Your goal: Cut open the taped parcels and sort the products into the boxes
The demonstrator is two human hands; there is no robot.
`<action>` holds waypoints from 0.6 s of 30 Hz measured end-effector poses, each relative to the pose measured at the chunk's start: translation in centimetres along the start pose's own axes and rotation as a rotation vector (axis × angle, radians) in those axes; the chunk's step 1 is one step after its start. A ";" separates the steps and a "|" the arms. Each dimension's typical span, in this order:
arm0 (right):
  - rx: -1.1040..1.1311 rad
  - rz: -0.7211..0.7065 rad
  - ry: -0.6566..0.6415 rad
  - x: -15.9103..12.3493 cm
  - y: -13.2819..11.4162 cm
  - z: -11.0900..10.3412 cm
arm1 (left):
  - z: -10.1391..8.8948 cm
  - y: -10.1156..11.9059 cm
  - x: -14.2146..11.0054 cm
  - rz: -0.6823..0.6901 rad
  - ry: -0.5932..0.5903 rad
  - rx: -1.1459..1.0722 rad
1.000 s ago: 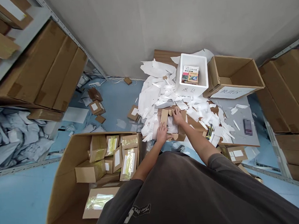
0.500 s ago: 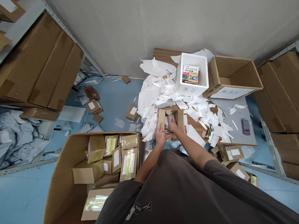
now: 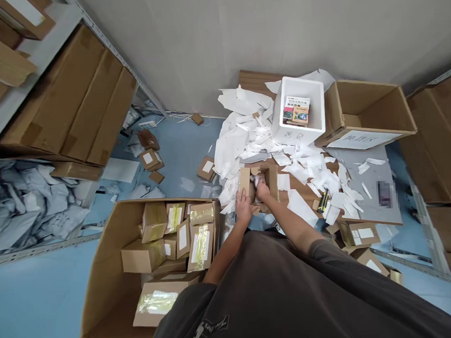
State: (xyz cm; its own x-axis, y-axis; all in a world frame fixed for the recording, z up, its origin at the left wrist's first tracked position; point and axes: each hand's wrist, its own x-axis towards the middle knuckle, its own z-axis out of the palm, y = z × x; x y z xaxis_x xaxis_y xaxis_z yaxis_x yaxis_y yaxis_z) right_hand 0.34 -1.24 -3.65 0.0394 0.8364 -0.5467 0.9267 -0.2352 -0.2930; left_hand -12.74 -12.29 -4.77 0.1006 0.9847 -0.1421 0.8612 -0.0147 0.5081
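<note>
A small open cardboard box (image 3: 273,180) sits in front of me at the near edge of the paper-strewn table. My left hand (image 3: 243,207) grips its left side, with the fingers over the raised flap. Inside the box my right hand (image 3: 263,189) is closed around some whitish crumpled wrapping (image 3: 255,179); what lies within the wrapping is hidden. Torn white paper (image 3: 231,143) is heaped left of and behind the box. A yellow and black cutter-like tool (image 3: 323,201) lies to the right among paper strips.
A white foam box (image 3: 298,134) with books (image 3: 297,110) stands at the back, beside a large open carton (image 3: 369,103). At my left, a big carton (image 3: 102,276) holds several taped parcels (image 3: 199,246). Shelves with cartons (image 3: 66,96) flank both sides. More parcels (image 3: 359,234) lie at the lower right.
My right hand has closed on the whitish wrapping and drawn it together inside the box. The left hand stays on the box's side. The whole view has shifted slightly, moving things rightward.
</note>
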 end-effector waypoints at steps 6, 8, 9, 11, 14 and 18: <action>0.191 -0.122 0.128 -2.4 3.5 -5.0 | -0.7 0.1 0.7 -0.006 0.005 -0.001; 0.335 -0.197 0.218 -3.0 6.2 -6.8 | -1.1 -0.1 0.7 -0.002 0.026 0.003; 0.403 -0.229 0.261 -3.3 7.8 -7.6 | -1.4 -0.2 0.7 -0.004 0.040 0.008; 0.528 -0.248 0.323 -4.0 11.6 -8.9 | -2.0 -0.4 0.8 -0.010 0.067 0.023; 0.738 -0.099 0.329 -5.2 17.4 -9.5 | -3.1 -0.4 1.3 -0.014 0.064 0.058; 0.963 0.104 0.292 -5.6 23.1 -8.1 | -4.7 0.4 2.2 -0.053 -0.016 0.110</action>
State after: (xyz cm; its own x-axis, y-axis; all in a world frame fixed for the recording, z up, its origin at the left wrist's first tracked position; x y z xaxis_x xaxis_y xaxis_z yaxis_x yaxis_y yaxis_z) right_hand 24.51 -7.35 -1.02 0.3120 0.8474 -0.4297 0.2233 -0.5050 -0.8337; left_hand -14.47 -9.34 -0.88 0.0604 0.9817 -0.1806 0.9150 0.0178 0.4030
